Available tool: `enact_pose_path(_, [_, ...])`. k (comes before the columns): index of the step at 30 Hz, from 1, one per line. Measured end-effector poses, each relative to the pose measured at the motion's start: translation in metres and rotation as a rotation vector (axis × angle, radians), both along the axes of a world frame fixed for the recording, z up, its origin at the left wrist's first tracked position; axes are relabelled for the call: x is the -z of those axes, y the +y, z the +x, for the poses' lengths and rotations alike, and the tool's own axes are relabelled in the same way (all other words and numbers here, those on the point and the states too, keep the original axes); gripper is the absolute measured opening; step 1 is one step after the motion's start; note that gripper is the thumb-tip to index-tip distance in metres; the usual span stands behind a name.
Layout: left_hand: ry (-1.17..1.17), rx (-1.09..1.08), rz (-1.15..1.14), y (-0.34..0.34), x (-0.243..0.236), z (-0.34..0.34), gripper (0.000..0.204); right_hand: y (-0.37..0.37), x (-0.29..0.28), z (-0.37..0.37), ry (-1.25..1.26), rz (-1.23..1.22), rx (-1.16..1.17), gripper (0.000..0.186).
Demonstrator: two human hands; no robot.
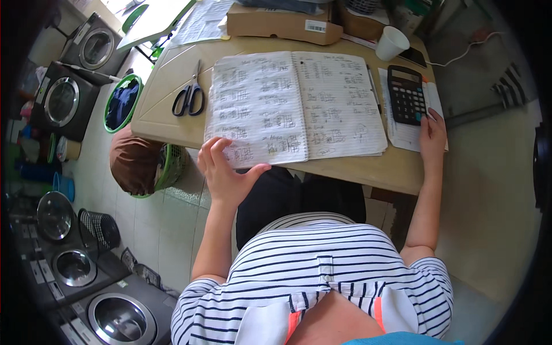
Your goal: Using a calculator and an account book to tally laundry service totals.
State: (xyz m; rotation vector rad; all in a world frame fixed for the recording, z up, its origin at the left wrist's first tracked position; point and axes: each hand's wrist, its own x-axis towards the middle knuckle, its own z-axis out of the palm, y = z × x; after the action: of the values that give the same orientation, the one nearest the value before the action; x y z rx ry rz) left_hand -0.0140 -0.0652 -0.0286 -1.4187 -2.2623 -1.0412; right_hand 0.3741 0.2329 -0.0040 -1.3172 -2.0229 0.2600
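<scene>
An open spiral notebook [339, 103] with handwritten pages lies on the beige table [155, 121]. My left hand [224, 172] rests at its lower left edge, fingertips on the paper and thumb spread. My right hand [431, 132] is curled at the lower right of a black calculator [405, 92]; what its fingers hold, if anything, is unclear. Loose papers [402, 138] lie under the calculator, with an orange item [425, 80] beside it. A thin pen [374, 92] lies at the notebook's right side. Dark-handled scissors [190, 98] lie left of the notebook.
A cardboard box [276, 26], a white cup [392, 43] and a phone [414, 56] sit at the table's back. Green baskets of laundry [123, 100] and a brown cloth [132, 158] stand left of the table. Front-loading washers [72, 264] line the left side.
</scene>
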Motion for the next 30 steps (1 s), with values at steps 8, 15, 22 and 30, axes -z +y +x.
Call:
enact_pose_path(8, [-0.026, 0.02, 0.036, 0.001, 0.003, 0.0, 0.098, 0.005, 0.003, 0.002, 0.059, 0.024, 0.033, 0.023])
enact_pose_path(15, [-0.031, 0.032, -0.003, -0.006, 0.006, -0.003, 0.095, 0.001, -0.004, -0.019, 0.153, -0.094, -0.165, 0.013])
enact_pose_path(22, [-0.03, 0.042, -0.056, -0.001, 0.0, -0.001, 0.094, -0.004, -0.006, -0.035, -0.024, 0.091, -0.075, 0.013])
enact_pose_path(30, [-0.026, 0.038, -0.06, -0.001, -0.004, 0.001, 0.091, 0.005, -0.006, -0.04, -0.128, 0.017, -0.051, 0.015])
